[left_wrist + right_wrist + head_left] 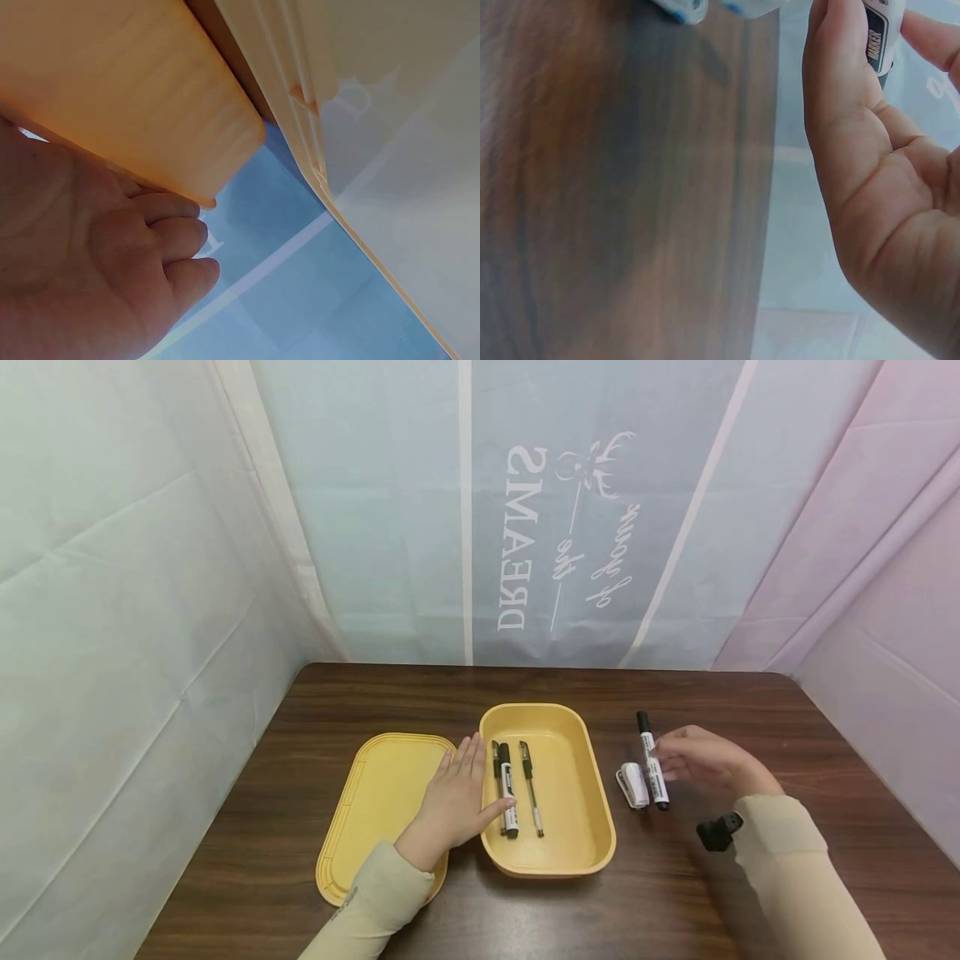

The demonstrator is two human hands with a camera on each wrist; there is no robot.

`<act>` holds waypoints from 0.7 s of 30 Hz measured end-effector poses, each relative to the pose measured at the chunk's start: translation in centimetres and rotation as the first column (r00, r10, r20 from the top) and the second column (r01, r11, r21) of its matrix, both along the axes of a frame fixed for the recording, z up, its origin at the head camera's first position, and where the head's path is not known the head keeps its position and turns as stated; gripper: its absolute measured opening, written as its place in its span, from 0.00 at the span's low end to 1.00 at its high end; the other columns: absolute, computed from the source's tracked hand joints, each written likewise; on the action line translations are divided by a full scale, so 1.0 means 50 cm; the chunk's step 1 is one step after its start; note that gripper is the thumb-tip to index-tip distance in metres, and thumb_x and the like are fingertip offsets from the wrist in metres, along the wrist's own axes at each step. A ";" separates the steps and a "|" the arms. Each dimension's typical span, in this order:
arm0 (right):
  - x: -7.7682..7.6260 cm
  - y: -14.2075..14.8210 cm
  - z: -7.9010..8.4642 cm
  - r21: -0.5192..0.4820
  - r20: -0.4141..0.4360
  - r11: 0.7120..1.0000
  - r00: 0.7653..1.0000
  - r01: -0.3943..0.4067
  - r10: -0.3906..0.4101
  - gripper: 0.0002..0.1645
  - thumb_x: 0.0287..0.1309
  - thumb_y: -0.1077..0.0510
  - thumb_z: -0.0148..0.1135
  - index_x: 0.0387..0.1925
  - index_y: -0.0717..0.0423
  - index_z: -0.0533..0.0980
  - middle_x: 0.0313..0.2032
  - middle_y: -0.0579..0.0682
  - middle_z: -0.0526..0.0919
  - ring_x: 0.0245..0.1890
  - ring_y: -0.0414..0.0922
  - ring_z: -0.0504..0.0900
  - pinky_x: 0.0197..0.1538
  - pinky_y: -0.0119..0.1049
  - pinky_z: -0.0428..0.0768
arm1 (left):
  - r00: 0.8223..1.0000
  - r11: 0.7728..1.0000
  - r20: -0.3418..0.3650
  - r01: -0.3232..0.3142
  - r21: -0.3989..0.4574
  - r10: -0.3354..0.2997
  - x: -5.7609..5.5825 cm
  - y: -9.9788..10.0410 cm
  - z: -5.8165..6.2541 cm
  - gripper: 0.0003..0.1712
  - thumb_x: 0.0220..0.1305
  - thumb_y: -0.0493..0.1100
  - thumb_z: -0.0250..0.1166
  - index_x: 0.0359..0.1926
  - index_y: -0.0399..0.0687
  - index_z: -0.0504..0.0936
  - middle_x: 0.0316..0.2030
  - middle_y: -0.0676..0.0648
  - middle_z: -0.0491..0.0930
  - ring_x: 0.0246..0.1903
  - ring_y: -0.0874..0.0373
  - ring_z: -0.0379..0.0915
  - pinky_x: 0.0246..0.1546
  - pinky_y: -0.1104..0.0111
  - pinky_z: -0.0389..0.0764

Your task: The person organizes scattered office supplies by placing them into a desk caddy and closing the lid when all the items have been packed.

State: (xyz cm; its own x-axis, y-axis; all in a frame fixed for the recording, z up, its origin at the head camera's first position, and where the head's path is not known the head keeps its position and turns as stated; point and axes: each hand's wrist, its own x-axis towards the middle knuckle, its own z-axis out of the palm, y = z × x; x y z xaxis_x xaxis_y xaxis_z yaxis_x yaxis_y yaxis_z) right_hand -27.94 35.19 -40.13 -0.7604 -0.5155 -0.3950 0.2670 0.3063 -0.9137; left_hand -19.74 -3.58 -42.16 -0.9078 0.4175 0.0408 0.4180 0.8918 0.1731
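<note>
My right hand (697, 758) pinches a white marker (657, 783) with black ends; "MARKER" shows on the marker (877, 41) between thumb and finger in the right wrist view. Just left of it sits a small white stapler (634, 785). With fingers straight, my left hand (453, 797) rests on the left rim of a yellow box (573, 860). Inside the box lie another black-and-white marker (510, 802), a black-capped pen (532, 785) and a second pen (496, 764) partly hidden beside the marker. In the left wrist view the hand (112, 240) lies along the box's outer wall (165, 97).
A yellow lid (382, 793) lies left of the box, partly covered by my left forearm. Everything stands on a dark wood table (360, 693). A printed curtain (390, 527) hangs behind the table, and pale cloth flanks both sides.
</note>
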 end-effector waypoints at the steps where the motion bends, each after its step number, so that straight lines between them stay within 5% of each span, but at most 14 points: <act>1: -0.001 -0.004 0.003 -0.011 0.000 1.000 1.000 -0.010 0.010 0.15 0.66 0.65 0.44 0.28 0.58 0.77 0.30 0.46 0.80 0.32 0.39 0.81 0.42 0.37 0.82 | 1.000 1.000 0.001 -0.001 -0.002 0.001 0.000 0.000 -0.001 0.53 0.65 0.70 0.46 0.71 0.30 0.48 0.71 0.35 0.46 0.71 0.45 0.40 0.68 0.54 0.48; 12: -0.006 -0.065 0.040 -0.061 -0.030 0.995 0.997 -0.077 0.075 0.16 0.66 0.67 0.44 0.26 0.56 0.76 0.28 0.44 0.79 0.30 0.38 0.80 0.40 0.36 0.82 | 1.000 1.000 -0.011 -0.002 -0.002 0.001 0.002 0.000 -0.003 0.53 0.65 0.70 0.46 0.71 0.31 0.48 0.71 0.35 0.46 0.71 0.44 0.41 0.68 0.54 0.48; 21: -0.003 -0.126 0.068 0.048 -0.056 0.998 0.998 -0.028 0.031 0.09 0.60 0.64 0.52 0.26 0.59 0.76 0.25 0.47 0.77 0.28 0.39 0.79 0.38 0.36 0.82 | 1.000 1.000 -0.007 -0.003 0.004 0.003 0.002 -0.001 -0.006 0.53 0.65 0.69 0.47 0.71 0.31 0.48 0.71 0.35 0.46 0.71 0.45 0.40 0.68 0.54 0.48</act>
State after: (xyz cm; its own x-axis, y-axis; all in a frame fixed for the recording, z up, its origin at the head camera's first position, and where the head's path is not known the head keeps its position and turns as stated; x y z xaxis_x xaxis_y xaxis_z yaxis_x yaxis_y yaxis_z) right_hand -28.10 28.91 -36.75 -0.7672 -0.5196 -0.3761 0.2051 0.3568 -0.9114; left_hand -19.64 -3.63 -42.46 -0.9087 0.4145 0.0489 0.4164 0.8924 0.1740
